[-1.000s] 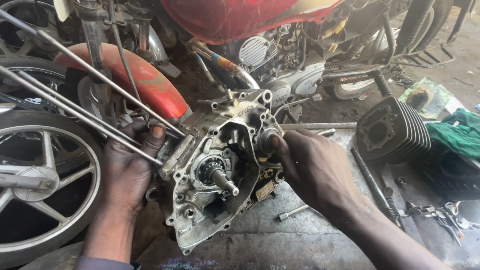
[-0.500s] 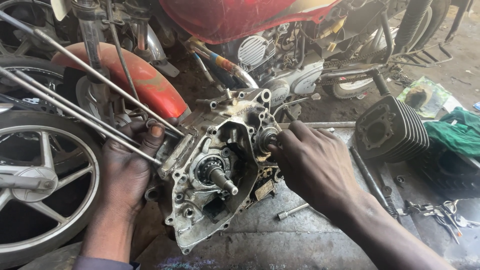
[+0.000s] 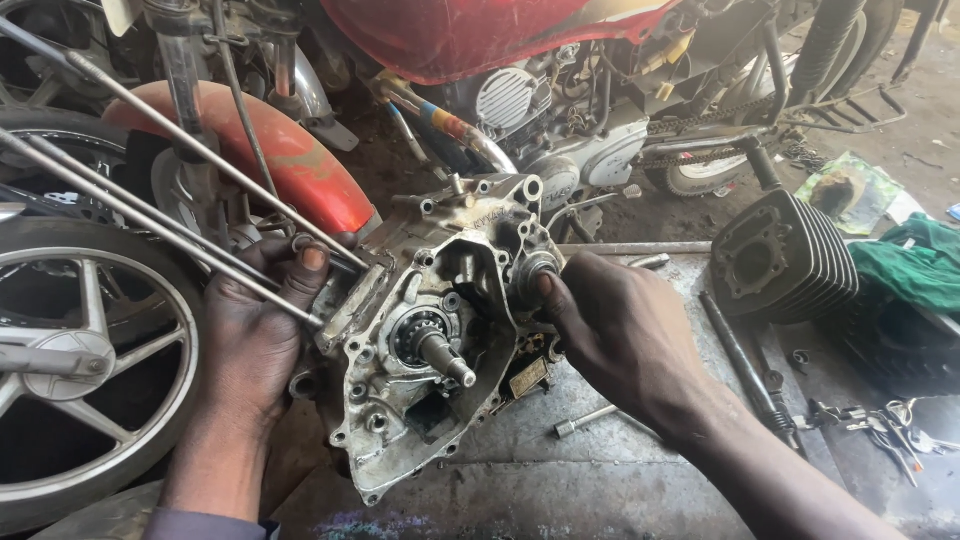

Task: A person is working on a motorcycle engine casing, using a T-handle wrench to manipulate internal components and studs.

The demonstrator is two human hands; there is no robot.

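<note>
1. A dirty grey metal engine case half (image 3: 430,340) stands tilted on a scratched grey metal work surface (image 3: 600,470). It is in the middle, between the two hands.
2. The left hand (image 3: 250,340) holds the left edge of the case. Its fingers are curled and its thumb presses on top, by the long thin silver rods (image 3: 180,210) that stick out of the case.
3. The right hand (image 3: 620,340) pinches a small round metal part (image 3: 535,270) at the upper right of the case. Thumb and fingers are pressed close on it.
4. What could go wrong: the case looks oily, so I think it could slip and tip over if the left hand lets go. The right fingers could get nicked on a sharp edge if the round part pops free fast.
5. The open side of the case faces up and toward the camera. Its long side runs from the near bottom left to the far top right.
6. A short steel shaft (image 3: 445,358) sticks out of the middle, pointing down and to the right. The rods point up and to the left.
7. A black finned engine cylinder (image 3: 785,255) sits to the right, well apart. A red motorbike mudguard (image 3: 290,160) is behind.
</note>
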